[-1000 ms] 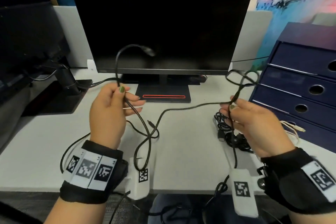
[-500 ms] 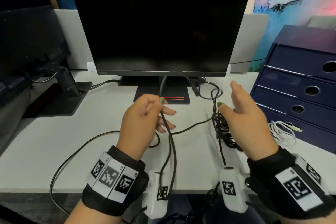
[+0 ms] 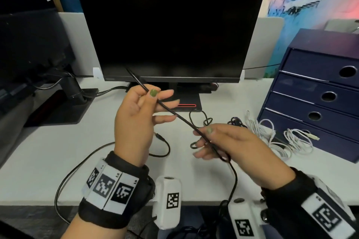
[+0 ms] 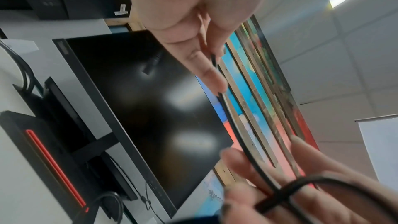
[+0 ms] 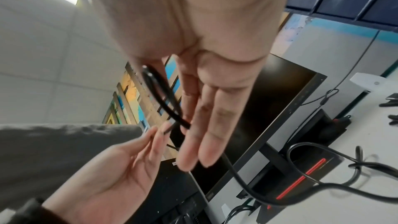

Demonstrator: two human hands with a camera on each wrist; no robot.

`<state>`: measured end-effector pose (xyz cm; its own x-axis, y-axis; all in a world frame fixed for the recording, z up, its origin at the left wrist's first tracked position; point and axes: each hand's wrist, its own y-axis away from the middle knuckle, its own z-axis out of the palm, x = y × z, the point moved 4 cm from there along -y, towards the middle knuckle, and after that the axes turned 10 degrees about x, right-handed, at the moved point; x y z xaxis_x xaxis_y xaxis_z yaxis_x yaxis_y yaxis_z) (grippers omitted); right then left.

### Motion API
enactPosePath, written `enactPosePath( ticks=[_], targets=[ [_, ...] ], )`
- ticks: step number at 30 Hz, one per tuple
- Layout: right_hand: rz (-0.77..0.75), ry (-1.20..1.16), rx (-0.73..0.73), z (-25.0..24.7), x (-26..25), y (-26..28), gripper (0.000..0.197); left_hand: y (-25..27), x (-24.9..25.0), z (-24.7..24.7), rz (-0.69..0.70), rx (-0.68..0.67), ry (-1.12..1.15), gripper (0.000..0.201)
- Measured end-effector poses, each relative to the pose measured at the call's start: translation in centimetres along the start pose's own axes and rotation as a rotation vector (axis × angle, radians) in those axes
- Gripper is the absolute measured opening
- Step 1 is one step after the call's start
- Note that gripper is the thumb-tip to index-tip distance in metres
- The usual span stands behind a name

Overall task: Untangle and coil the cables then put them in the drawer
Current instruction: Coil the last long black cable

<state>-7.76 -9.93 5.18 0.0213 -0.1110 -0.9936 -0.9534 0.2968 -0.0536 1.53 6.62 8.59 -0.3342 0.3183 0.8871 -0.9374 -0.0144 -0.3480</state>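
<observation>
Thin black rubber-sheathed cable point(image 3: 175, 114) is pulled taut in the air between both hands, above the white surface point(image 3: 38, 153) and in front of the black monitor point(image 3: 169, 25). Left hand point(image 3: 136, 120) pinches it between thumb and forefinger near one end, other fingers spread loose; a short stub of cable sticks up past the pinch toward the screen. Right hand point(image 3: 233, 147) has the cable running through its grip, fingers mostly straight, thumb laid over it; the wrist view shows a small loop at the thumb base, so it looks held, lightly. Long axis runs diagonally, high at the left hand, low and nearer the body at the right. From the right hand the cable drops over the surface's front edge; more black slack lies looped on the surface between and beyond the hands. Judgement: coiling just starting, the next wrap likely feeds from the right hand toward the left. White coiled cables point(image 3: 279, 137) lie uncollected beside the dark blue drawer unit point(image 3: 314, 83), right of the right hand, drawers all closed.
</observation>
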Motion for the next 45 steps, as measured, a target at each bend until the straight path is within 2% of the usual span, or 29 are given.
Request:
enactPosePath(
  ticks=[2, 4, 6, 8, 10, 12, 14, 18, 20, 23, 25, 27, 29, 31, 35, 37, 41, 44, 45],
  targets=[
    [0.021, -0.198, -0.006, -0.5, -0.3, 0.2, 0.029, -0.5, -0.5, -0.7, 0.009, 0.020, -0.156, 0.022],
    [-0.028, -0.214, -0.028, -0.5, -0.8, 0.5, 0.025, -0.4, -1.3, -0.7, 0.014, -0.061, -0.372, 0.023],
    [-0.072, -0.157, -0.047, -0.1, -1.0, 0.7, 0.036, 0.4, -1.8, 0.2, 0.053, -0.282, -0.530, 0.029],
    [-0.134, -0.095, -0.064, 0.2, -1.2, 0.7, 0.039, 1.5, -1.8, 1.4, 0.146, -0.523, -0.649, 0.043],
    [-0.183, -0.035, -0.051, 0.3, -1.5, 0.7, 0.040, 2.3, -1.3, 2.1, 0.191, -0.648, -0.664, 0.056],
    [-0.185, 0.031, -0.010, 0.1, -1.8, 0.5, 0.040, 2.7, -1.3, 2.2, 0.182, -0.692, -0.642, 0.057],
    [-0.210, 0.115, 0.003, 0.0, -2.2, 0.4, 0.043, 2.8, -1.7, 2.2, 0.170, -0.705, -0.629, 0.048],
    [-0.264, 0.175, 0.078, -0.2, -3.1, 0.4, 0.030, 3.4, -2.7, 2.6, 0.096, -0.737, -0.584, 0.045],
    [-0.255, 0.122, 0.098, -0.2, -3.3, 0.1, 0.025, 3.6, -3.2, 3.0, 0.041, -0.690, -0.518, 0.043],
    [-0.278, 0.130, 0.171, 0.0, -3.6, -0.1, 0.024, 3.4, -3.3, 3.2, 0.044, -0.574, -0.469, 0.038],
    [-0.362, 0.225, 0.243, -0.1, -3.8, -0.1, 0.025, 2.9, -3.1, 2.8, 0.035, -0.502, -0.490, 0.033],
    [-0.475, 0.362, 0.375, -1.1, -4.4, -0.2, 0.021, 1.9, -2.9, 1.7, 0.025, -0.409, -0.494, 0.025],
    [-0.571, 0.487, 0.513, -2.7, -5.2, -0.3, 0.014, 0.5, -2.5, 0.2, 0.046, -0.294, -0.488, 0.024],
    [-0.623, 0.583, 0.562, -3.8, -5.7, -0.5, 0.012, -0.7, -2.1, -1.3, 0.082, -0.169, -0.479, 0.023],
    [-0.556, 0.580, 0.475, -3.9, -5.1, -0.8, 0.014, -1.9, -0.8, -3.3, 0.228, 0.086, -0.529, 0.019],
    [-0.584, 0.618, 0.437, -3.4, -4.8, -0.7, 0.017, -2.1, 0.1, -4.0, 0.336, 0.176, -0.536, 0.021],
    [-0.640, 0.740, 0.410, -3.0, -3.9, -1.1, 0.016, -2.3, 1.9, -4.9, 0.560, 0.238, -0.647, 0.012],
    [-0.683, 0.759, 0.514, -3.4, -4.0, -1.2, 0.016, -2.0, 2.4, -4.6, 0.695, 0.239, -0.831, 0.005],
    [-0.686, 0.724, 0.562, -3.6, -4.2, -1.0, 0.016, -1.9, 2.3, -4.5, 0.699, 0.244, -0.860, 0.006]
  ],
)
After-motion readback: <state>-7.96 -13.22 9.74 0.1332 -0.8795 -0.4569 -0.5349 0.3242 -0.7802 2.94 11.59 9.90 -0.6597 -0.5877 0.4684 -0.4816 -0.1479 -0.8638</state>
